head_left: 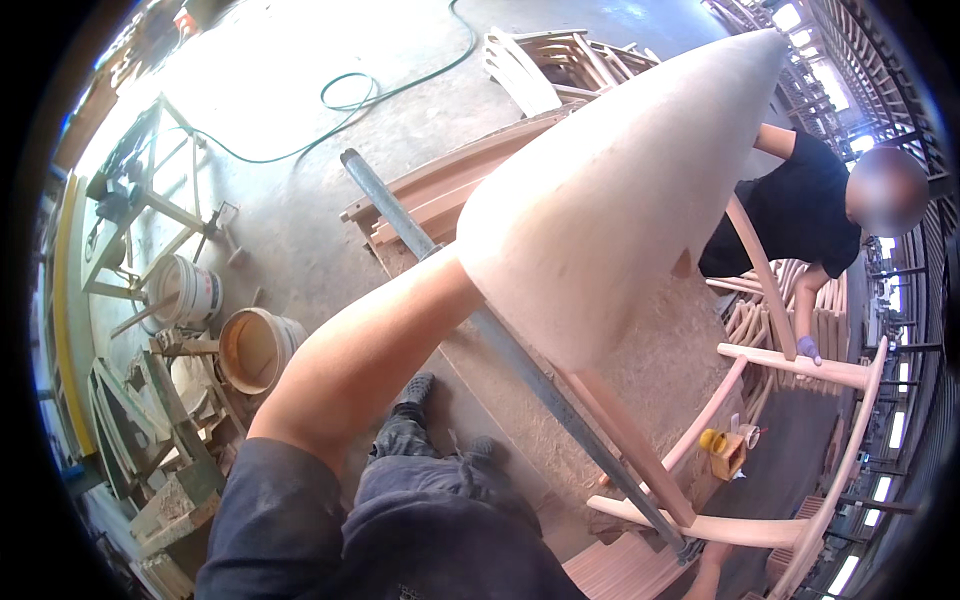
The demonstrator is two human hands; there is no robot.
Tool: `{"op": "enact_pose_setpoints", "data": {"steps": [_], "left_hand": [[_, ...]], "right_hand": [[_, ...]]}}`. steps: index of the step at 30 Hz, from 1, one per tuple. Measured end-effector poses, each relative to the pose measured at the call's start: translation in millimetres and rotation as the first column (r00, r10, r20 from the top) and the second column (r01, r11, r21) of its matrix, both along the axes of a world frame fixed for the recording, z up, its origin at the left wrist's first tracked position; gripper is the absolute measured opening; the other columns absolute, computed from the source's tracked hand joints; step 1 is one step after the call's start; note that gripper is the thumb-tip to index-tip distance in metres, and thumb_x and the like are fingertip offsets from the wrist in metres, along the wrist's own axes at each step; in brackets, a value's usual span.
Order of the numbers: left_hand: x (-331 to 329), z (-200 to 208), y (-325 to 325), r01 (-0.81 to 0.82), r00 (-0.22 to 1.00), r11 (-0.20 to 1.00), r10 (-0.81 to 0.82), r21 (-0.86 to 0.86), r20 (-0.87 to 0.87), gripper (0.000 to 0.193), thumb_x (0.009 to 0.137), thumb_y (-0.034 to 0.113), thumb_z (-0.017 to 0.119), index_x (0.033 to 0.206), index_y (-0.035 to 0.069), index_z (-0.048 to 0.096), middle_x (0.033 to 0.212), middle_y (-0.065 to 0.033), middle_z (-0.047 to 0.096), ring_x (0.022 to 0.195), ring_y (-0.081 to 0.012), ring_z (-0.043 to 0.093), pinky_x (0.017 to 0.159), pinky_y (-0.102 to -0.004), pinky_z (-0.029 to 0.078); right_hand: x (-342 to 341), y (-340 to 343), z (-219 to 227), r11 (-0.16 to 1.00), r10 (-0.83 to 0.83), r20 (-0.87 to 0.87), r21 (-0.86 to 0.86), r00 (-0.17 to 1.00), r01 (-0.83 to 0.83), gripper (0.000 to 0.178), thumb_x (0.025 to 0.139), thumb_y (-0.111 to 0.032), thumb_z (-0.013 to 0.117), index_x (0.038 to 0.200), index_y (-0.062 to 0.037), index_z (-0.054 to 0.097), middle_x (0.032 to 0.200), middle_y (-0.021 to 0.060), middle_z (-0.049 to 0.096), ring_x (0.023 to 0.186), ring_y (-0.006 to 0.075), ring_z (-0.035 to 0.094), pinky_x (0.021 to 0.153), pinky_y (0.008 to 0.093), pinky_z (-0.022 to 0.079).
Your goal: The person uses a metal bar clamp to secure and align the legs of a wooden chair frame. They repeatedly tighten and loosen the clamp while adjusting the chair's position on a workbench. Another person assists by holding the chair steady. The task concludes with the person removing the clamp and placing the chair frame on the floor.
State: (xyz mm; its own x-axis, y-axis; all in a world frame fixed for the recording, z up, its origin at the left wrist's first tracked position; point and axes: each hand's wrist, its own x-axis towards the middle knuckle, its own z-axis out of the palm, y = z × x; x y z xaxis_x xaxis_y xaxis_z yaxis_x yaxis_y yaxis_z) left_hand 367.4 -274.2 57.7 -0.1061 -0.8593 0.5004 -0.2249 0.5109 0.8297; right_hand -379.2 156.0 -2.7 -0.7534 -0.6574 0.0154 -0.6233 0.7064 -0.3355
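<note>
- Nearest the lens: a big pale smooth wooden piece [610, 190], filling the middle of the frame and tapering to the upper right; small dark notch [683, 264] near its lower right side. Too close and soft to say surely how it meets the parts below.
- Left forearm [375, 345] rises from lower left and passes behind this piece; left hand hidden there, so cannot tell whether its fingers are spread or closed.
- Right hand [712, 560], or just its wrist, shows at the lower right edge beneath a curved lower rail [740, 530]; fingers out of sight, grip cannot be told.
- Reddish-brown post [640, 455] slants from below the pale piece to the lower rail; a second post [765, 280] stands on an upper rail [795, 367], lower right of the frame. Long curved bar [850, 460] spans both rails' outer ends.
- Grey metal pipe [530, 365] runs diagonally, upper left of centre to lower right, crossing by the left forearm.
- Dusty board [580, 420] beneath; yellow object [727, 452] to its right.
- Right: co-worker [790, 205] in a dark shirt, one hand [810, 348] on the upper rail.
- Left: two buckets [190, 290]; green hose [350, 100] looped on the floor, upper left.
- Top centre: heap of wooden parts [560, 70].
</note>
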Motion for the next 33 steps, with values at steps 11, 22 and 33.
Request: {"op": "enact_pose_setpoints", "data": {"steps": [11, 22, 33], "left_hand": [[-12.0, -10.1, -27.1, 0.005, 0.999, 0.994, 0.000, -0.113, 0.040, 0.031, 0.095, 0.033, 0.064, 0.097, 0.003, 0.071, 0.082, -0.0069, 0.070, 0.082, -0.0172, 0.068, 0.079, -0.0349, 0.056], [-0.2, 32.4, -5.8, -0.111, 0.990, 0.979, 0.094, 0.174, 0.103, 0.029, 0.082, 0.025, 0.070, 0.102, 0.003, 0.070, 0.090, -0.0110, 0.070, 0.082, -0.0225, 0.068, 0.078, -0.0369, 0.056], [-14.7, 17.9, 1.1, -0.322, 0.932, 0.945, 0.327, 0.061, -0.154, 0.031, 0.083, 0.024, 0.078, 0.101, 0.001, 0.067, 0.082, -0.0061, 0.068, 0.076, -0.0159, 0.068, 0.070, -0.0330, 0.056]], "right_hand": [[31.6, -64.5, 7.9, 0.930, 0.074, 0.246, 0.332, 0.966, -0.156, 0.039, 0.096, -0.021, 0.063, 0.126, 0.0033, 0.058, 0.120, 0.0210, 0.065, 0.116, 0.0348, 0.062, 0.101, 0.0436, 0.046], [20.8, -52.3, 8.7, 0.903, 0.125, 0.321, 0.356, 0.939, -0.241, 0.036, 0.096, -0.019, 0.062, 0.125, 0.0034, 0.061, 0.121, 0.0199, 0.066, 0.118, 0.0337, 0.061, 0.102, 0.0430, 0.045], [23.1, -47.4, -6.0, 0.915, 0.290, 0.359, 0.167, 0.887, -0.366, 0.034, 0.097, -0.017, 0.060, 0.124, 0.0035, 0.064, 0.122, 0.0188, 0.067, 0.120, 0.0327, 0.060, 0.104, 0.0423, 0.044]]}}
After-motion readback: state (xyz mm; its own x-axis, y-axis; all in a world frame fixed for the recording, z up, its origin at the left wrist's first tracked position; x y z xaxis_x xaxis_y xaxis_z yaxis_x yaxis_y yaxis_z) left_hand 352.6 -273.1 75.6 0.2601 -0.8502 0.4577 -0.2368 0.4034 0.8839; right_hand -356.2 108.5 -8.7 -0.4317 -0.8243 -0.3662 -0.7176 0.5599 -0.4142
